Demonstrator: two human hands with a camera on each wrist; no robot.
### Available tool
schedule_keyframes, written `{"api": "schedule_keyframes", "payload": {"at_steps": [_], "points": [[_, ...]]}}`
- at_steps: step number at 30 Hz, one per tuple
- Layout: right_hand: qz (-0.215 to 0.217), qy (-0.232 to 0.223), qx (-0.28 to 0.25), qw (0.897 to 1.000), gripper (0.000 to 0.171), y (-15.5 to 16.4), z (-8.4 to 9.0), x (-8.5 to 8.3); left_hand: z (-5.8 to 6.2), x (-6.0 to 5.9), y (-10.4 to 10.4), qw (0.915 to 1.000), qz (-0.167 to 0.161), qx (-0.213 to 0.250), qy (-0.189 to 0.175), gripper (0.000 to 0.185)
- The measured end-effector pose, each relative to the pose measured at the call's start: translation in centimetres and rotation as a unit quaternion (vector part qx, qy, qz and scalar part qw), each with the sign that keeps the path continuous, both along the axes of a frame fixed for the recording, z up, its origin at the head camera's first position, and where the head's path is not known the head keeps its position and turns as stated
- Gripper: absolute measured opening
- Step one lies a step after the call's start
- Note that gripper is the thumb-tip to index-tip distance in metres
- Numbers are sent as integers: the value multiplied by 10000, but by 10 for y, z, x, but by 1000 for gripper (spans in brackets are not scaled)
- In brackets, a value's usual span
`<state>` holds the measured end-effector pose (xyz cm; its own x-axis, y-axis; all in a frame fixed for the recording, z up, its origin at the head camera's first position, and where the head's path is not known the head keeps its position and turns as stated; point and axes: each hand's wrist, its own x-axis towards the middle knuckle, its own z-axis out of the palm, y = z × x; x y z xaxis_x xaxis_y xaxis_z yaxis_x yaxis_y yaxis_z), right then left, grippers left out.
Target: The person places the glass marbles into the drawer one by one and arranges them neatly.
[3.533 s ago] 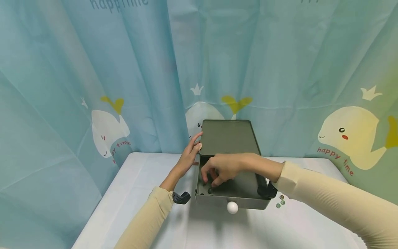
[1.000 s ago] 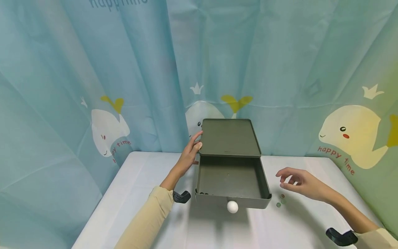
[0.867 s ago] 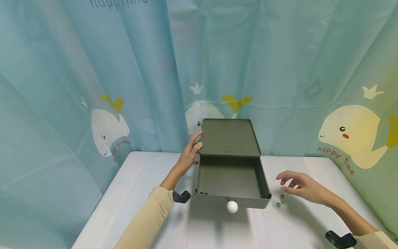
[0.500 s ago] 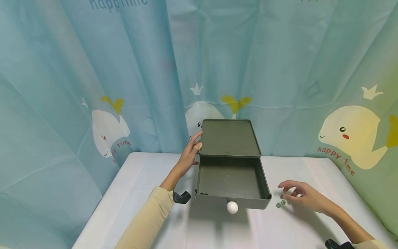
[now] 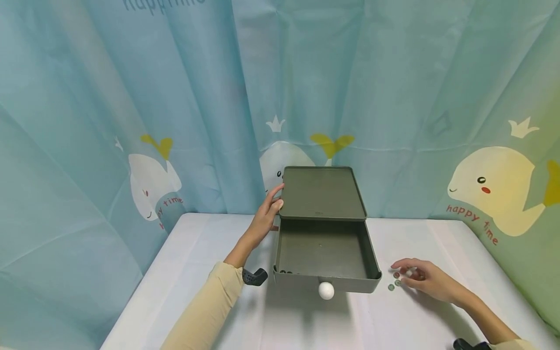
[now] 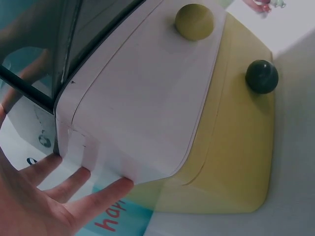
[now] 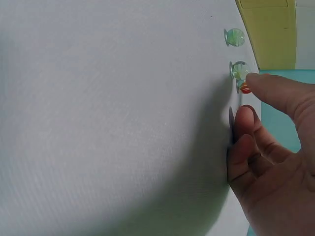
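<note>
Fingers of the left hand lie flat against the drawer box, as before. Its drawer stands pulled out, a few beads in its front corner. Three beads lie on the surface; the right hand has dropped onto them, fingertips closing in, nothing gripped.
</note>
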<state>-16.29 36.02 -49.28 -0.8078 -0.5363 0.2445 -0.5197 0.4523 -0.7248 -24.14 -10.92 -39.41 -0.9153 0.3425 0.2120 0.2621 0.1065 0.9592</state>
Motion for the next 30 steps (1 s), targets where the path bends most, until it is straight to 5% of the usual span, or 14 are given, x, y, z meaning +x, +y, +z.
{"api": "schedule_keyframes", "payload": {"at_steps": [7, 19, 30], "points": [[-284, 81, 124, 9995, 27, -1, -2, 1, -12, -10, 0, 9999, 121, 12, 114, 57], [-788, 314, 347, 9958, 20, -6, -5, 4, -13, -7, 1, 9998, 151, 39, 138, 55], [-1036, 49, 437, 9936, 13, -10, 0, 6, -13, -7, 1, 9997, 178, -33, 179, 54]]}}
